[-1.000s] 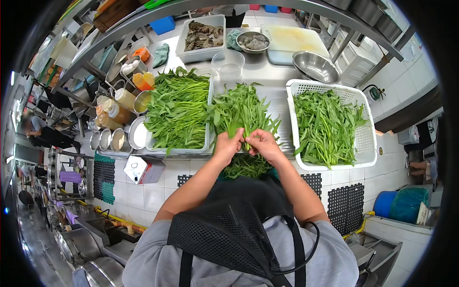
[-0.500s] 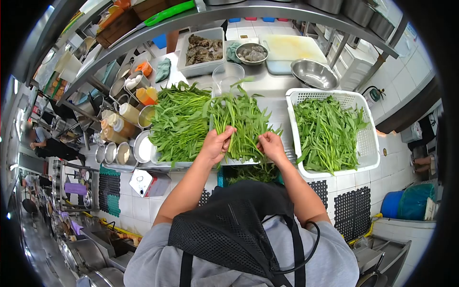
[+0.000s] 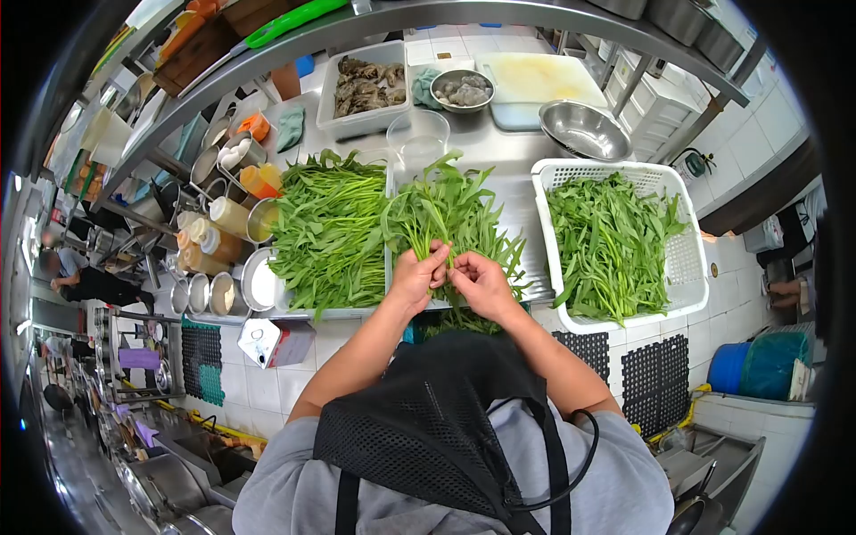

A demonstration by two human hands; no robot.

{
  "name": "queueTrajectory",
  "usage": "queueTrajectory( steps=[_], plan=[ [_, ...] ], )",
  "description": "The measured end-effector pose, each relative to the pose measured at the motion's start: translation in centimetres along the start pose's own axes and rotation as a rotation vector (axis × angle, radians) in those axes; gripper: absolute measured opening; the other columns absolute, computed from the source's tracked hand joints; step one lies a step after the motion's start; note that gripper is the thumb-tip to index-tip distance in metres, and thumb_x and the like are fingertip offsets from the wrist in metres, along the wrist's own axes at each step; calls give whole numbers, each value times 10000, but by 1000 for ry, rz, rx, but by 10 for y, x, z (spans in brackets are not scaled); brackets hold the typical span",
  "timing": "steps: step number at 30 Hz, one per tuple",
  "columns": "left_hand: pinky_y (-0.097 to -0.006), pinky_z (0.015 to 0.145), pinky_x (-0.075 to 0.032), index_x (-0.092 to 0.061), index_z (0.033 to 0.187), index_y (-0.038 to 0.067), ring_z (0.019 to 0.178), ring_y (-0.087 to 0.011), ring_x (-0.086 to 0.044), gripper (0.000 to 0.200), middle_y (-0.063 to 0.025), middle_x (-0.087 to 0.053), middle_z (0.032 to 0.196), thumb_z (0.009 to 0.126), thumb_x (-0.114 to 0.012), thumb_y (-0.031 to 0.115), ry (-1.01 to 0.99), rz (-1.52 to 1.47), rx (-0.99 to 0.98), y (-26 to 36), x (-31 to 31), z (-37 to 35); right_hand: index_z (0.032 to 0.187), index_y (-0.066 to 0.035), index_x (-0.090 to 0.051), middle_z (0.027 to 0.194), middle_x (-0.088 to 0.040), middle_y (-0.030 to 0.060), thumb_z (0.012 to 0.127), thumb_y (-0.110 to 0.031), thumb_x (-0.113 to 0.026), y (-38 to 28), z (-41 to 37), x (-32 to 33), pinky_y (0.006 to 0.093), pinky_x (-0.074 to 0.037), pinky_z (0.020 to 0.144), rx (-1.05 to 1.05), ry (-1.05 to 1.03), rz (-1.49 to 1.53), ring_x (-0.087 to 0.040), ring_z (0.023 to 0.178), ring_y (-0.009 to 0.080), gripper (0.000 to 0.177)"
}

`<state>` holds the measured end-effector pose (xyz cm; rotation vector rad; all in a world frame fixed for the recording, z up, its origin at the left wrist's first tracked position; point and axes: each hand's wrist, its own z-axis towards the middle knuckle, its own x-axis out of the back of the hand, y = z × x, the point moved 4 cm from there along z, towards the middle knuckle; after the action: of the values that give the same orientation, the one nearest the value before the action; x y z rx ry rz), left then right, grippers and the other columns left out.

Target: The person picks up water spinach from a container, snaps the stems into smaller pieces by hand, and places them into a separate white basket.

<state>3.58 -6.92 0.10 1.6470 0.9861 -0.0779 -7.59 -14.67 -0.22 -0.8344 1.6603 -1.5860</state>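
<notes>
My left hand (image 3: 417, 278) is closed round the lower stems of a bunch of leafy greens (image 3: 423, 209), whose leaves point away from me. Close beside it on the right, my right hand (image 3: 481, 283) has its fingers pinched at the stems of the same bunch. Under and right of the bunch lie loose greens (image 3: 481, 223) on the metal counter. A large pile of greens (image 3: 330, 236) spreads to the left of my hands. On the right stands a white perforated basket (image 3: 697, 267) with more greens (image 3: 615, 245) in it.
Behind the greens are a clear round container (image 3: 417, 134), a bin of shellfish (image 3: 367, 87), a metal bowl (image 3: 462, 91), a cutting board (image 3: 539, 80) and a tilted steel bowl (image 3: 584, 131). Sauce bottles (image 3: 218, 241) stand left. A metal shelf (image 3: 464, 15) crosses above.
My right hand has moved left, away from the loose greens, and now meets my left hand at the bunch's stems. The view has shifted slightly.
</notes>
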Motion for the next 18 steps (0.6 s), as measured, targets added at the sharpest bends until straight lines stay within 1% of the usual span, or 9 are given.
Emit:
queueTrajectory(
  steps=[4, 6, 10, 11, 13, 14, 15, 16, 18],
  plan=[
    [-213, 436, -323, -545, 1029, 24, 517, -70, -429, 158, -18, -533, 769, 928, -570, 143, -59, 35, 27, -1, 2, 0, 911, 7, -590, 711, -591, -5, 896, -113, -591, -8, -2, 0, 216, -433, 552, 28, 15, -103, -513, 597, 45, 120],
    [-215, 439, -328, -543, 1028, 20, 526, -71, -432, 153, -29, -547, 795, 933, -558, 138, -48, -2, 19, 1, 5, 0, 890, 4, -587, 663, -559, -18, 896, -99, -566, -10, -5, -1, 218, -403, 508, -80, -2, 15, -477, 548, 37, 106],
    [-226, 475, -366, -536, 1029, 6, 578, -76, -467, 147, -55, -577, 856, 947, -523, 127, -60, -46, 12, 1, 2, -5, 869, -3, -579, 638, -535, -14, 896, -90, -537, -3, -6, -3, 225, -383, 477, -82, -29, 50, -457, 518, 41, 100],
    [-226, 475, -366, -536, 1029, 6, 578, -76, -467, 147, -55, -577, 856, 947, -523, 127, -59, -45, 17, -2, 3, -7, 850, -12, -568, 644, -522, -6, 896, -92, -521, 2, -6, -3, 239, -388, 475, -107, -21, 122, -457, 516, 57, 104],
    [-242, 549, -419, -537, 1038, 20, 669, -102, -533, 134, -77, -603, 927, 949, -523, 120, -163, 88, -76, -1, -1, -13, 832, -21, -557, 650, -510, 2, 896, -94, -505, 4, -7, -1, 253, -392, 473, -132, -6, 196, -457, 515, 74, 110],
    [-242, 549, -419, -537, 1038, 20, 669, -102, -533, 134, -77, -603, 927, 949, -523, 120, -164, 89, -71, -2, -3, -18, 823, -28, -545, 660, -494, 10, 897, -108, -497, 4, -9, -2, 267, -402, 481, -229, 3, 450, -455, 522, 93, 119],
    [-256, 586, -434, -539, 1045, 30, 707, -122, -554, 131, -86, -610, 944, 948, -528, 117, -163, 81, -137, 0, -5, -23, 815, -35, -533, 669, -479, 19, 898, -121, -488, 6, -11, -3, 281, -413, 489, -326, 12, 703, -453, 530, 112, 128],
    [-270, 623, -450, -542, 1053, 40, 745, -141, -576, 130, -95, -618, 961, 947, -532, 115, -159, 71, -202, 4, -7, -29, 819, -38, -523, 684, -456, 27, 893, -127, -483, 13, -10, 2, 290, -423, 510, -421, 64, 813, -448, 550, 130, 122],
    [-279, 641, -454, -543, 1059, 50, 763, -153, -583, 129, -102, -621, 975, 946, -535, 112, -139, 43, -229, 12, 1, -33, 828, -33, -534, 675, -470, 29, 883, -110, -496, 20, -14, 16, 294, -420, 517, -396, 166, 799, -464, 561, 128, 102]
  ],
)
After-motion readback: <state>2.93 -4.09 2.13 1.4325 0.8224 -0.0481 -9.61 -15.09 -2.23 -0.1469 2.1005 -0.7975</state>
